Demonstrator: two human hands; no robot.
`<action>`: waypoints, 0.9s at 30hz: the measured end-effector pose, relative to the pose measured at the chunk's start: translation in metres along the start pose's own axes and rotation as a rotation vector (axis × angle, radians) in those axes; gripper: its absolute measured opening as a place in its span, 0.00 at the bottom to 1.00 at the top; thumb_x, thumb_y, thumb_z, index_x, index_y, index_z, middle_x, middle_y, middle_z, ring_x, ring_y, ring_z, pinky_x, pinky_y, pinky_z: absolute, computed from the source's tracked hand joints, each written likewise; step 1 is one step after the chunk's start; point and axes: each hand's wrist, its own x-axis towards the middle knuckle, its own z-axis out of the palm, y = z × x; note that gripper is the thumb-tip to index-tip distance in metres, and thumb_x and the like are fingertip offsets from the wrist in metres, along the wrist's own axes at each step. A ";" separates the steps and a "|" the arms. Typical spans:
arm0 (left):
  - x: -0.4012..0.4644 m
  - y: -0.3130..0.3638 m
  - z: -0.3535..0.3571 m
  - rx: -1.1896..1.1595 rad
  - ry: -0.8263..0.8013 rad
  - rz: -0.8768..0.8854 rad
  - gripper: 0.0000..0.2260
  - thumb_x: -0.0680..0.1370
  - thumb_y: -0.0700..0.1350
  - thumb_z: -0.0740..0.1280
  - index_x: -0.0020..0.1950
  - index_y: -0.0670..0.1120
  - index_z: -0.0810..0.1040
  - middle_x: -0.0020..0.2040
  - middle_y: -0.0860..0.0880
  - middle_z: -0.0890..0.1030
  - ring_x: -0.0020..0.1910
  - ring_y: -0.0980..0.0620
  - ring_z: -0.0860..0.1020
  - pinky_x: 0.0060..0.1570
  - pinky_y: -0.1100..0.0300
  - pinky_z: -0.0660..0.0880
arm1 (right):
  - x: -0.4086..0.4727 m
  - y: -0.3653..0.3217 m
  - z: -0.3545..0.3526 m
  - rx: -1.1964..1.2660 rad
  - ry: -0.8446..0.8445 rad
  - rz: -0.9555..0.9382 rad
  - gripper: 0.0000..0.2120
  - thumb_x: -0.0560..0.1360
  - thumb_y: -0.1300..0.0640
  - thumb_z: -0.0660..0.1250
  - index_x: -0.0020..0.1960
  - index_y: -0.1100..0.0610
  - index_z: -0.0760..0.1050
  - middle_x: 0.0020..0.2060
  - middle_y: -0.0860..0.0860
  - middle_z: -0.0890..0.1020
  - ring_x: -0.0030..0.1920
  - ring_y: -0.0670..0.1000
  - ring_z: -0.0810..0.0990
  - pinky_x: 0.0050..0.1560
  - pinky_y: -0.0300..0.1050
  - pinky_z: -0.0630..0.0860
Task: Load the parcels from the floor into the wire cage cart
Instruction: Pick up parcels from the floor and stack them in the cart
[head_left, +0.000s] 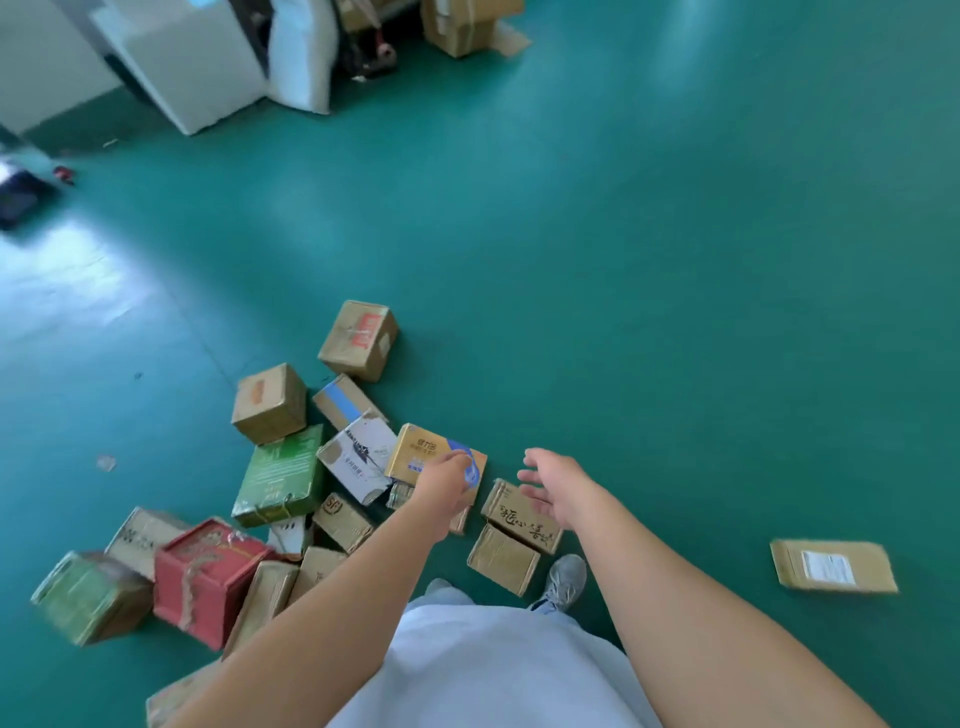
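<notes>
Left hand (448, 480) grips near edge of yellow-and-blue parcel (427, 453), atop floor pile. Right hand (550, 480) open, fingers spread, just right of it above brown box (522, 517). Flat parcel (834, 565) lies apart, far right.

One wide-angle head camera looks steeply down and forward from standing height at the green floor (675, 260), both forearms entering from the bottom edge, the parcels (322, 467) near below.

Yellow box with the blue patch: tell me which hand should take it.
Left. The left hand already lies over the yellow box, fingers at its blue patch; the right hand hangs open beside it, above the brown box with black script.
</notes>
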 end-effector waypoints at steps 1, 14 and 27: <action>0.001 0.001 -0.006 -0.042 0.033 0.004 0.13 0.85 0.45 0.59 0.69 0.48 0.76 0.46 0.49 0.75 0.50 0.48 0.76 0.54 0.54 0.77 | 0.002 -0.009 0.007 -0.039 -0.020 -0.005 0.12 0.83 0.51 0.61 0.61 0.56 0.75 0.55 0.51 0.82 0.49 0.51 0.80 0.46 0.45 0.76; 0.031 0.006 -0.121 -0.419 0.185 0.045 0.13 0.85 0.41 0.60 0.69 0.44 0.75 0.57 0.45 0.78 0.51 0.48 0.76 0.60 0.48 0.75 | 0.009 -0.064 0.153 -0.427 -0.177 -0.048 0.10 0.84 0.50 0.60 0.54 0.55 0.76 0.57 0.53 0.82 0.55 0.52 0.80 0.51 0.46 0.76; 0.099 0.029 -0.319 -0.717 0.248 -0.042 0.12 0.85 0.43 0.60 0.68 0.46 0.76 0.51 0.45 0.77 0.48 0.48 0.75 0.49 0.54 0.77 | 0.012 -0.110 0.373 -0.682 -0.227 -0.056 0.16 0.84 0.51 0.61 0.68 0.58 0.73 0.59 0.52 0.81 0.56 0.52 0.81 0.62 0.49 0.77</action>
